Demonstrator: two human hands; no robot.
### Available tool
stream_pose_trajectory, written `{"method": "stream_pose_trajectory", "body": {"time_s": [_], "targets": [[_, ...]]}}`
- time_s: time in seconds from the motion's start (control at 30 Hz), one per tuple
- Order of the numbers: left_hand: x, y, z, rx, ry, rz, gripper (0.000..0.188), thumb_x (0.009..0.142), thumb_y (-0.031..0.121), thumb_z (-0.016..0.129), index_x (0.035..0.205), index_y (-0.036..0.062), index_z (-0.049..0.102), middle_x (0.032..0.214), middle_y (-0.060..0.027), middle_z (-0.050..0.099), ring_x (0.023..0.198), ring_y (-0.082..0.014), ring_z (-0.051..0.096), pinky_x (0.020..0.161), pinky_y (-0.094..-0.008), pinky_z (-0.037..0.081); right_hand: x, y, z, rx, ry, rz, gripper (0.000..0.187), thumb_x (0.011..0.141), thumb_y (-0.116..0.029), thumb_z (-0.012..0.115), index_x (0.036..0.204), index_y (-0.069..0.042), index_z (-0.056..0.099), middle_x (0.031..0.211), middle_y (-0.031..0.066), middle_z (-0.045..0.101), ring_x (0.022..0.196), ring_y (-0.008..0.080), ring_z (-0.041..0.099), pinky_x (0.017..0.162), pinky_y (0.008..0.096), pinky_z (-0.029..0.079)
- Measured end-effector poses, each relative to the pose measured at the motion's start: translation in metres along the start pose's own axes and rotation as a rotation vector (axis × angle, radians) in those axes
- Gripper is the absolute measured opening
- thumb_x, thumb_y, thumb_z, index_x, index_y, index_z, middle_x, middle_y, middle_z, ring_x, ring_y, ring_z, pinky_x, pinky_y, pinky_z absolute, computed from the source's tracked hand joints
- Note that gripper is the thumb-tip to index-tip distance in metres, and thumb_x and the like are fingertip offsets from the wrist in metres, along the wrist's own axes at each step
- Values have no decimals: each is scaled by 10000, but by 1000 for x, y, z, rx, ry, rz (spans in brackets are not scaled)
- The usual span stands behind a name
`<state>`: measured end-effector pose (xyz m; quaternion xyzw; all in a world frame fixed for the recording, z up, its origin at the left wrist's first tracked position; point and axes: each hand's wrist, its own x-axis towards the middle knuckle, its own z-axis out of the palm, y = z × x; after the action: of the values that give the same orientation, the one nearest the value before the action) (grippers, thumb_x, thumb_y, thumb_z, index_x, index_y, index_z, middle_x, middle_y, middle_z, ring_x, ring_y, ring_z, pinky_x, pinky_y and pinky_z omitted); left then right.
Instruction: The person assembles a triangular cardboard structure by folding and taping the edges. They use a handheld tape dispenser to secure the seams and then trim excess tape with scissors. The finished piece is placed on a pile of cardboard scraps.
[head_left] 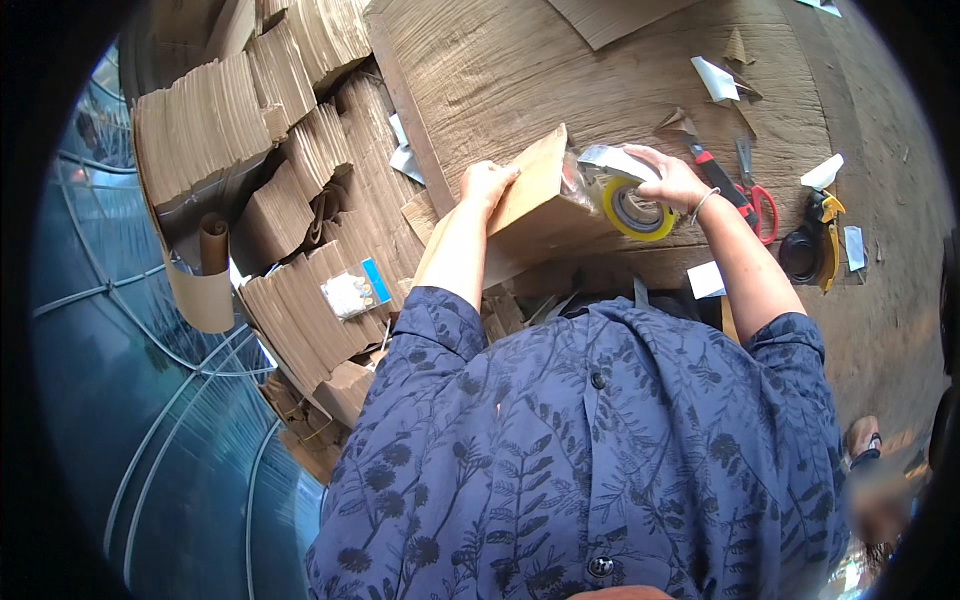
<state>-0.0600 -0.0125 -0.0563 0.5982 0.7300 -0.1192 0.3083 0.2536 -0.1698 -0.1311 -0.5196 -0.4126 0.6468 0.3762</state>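
A brown cardboard box (540,205) stands tilted on the wooden table (600,70) in front of me. My left hand (487,183) presses flat on the box's left side and top edge. My right hand (672,180) grips a tape dispenser with a yellow-rimmed roll of clear tape (632,205), held against the box's right end. A shiny strip of tape runs from the roll onto the box. My blue patterned shirt (600,440) fills the lower part of the view.
Stacks of flat cardboard (300,180) lie piled at the left. On the table to the right are a red-handled knife (722,185), red scissors (762,205), a second dispenser with a dark roll (810,250), and paper scraps (715,78). A small packet (352,292) rests on the cardboard.
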Motion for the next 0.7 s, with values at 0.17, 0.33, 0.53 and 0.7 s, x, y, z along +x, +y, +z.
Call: {"method": "stream_pose_trajectory", "body": {"time_s": [0.17, 0.33, 0.53, 0.7], "targets": [[5, -11, -7, 253, 55, -84, 531, 682, 477, 775, 1003, 61, 700, 1072, -164, 700, 999, -286, 665, 924, -377, 496, 1, -1, 0, -85, -13, 38, 768, 656, -230, 700, 1393, -126, 508, 1319, 119, 606, 1187, 226, 593, 1026, 307, 441], [-12, -48, -12, 88, 115, 253, 562, 848, 402, 692, 1256, 32, 583, 1249, -153, 627, 1153, -323, 601, 1002, -400, 464, 1, -6, 3, -138, -7, 80, 785, 643, -246, 706, 1398, -163, 507, 1264, 136, 635, 1126, 249, 623, 986, 324, 470], [-23, -42, -20, -49, -394, 437, 549, 991, 336, 507, 1433, 20, 422, 1460, -181, 452, 1410, -282, 352, 1173, -364, 246, 5, 5, 5, -116, -28, 74, 774, 655, -248, 707, 1398, -161, 506, 1228, 137, 652, 1099, 237, 631, 967, 329, 480], [-73, 64, -19, 9, -340, 916, 737, 804, 341, 775, 1406, 63, 455, 1541, -175, 346, 1434, -334, 313, 1185, -375, 244, 13, 16, 4, -101, -45, -19, 751, 664, -246, 696, 1385, -141, 514, 1251, 143, 644, 1127, 261, 623, 994, 342, 469]]}}
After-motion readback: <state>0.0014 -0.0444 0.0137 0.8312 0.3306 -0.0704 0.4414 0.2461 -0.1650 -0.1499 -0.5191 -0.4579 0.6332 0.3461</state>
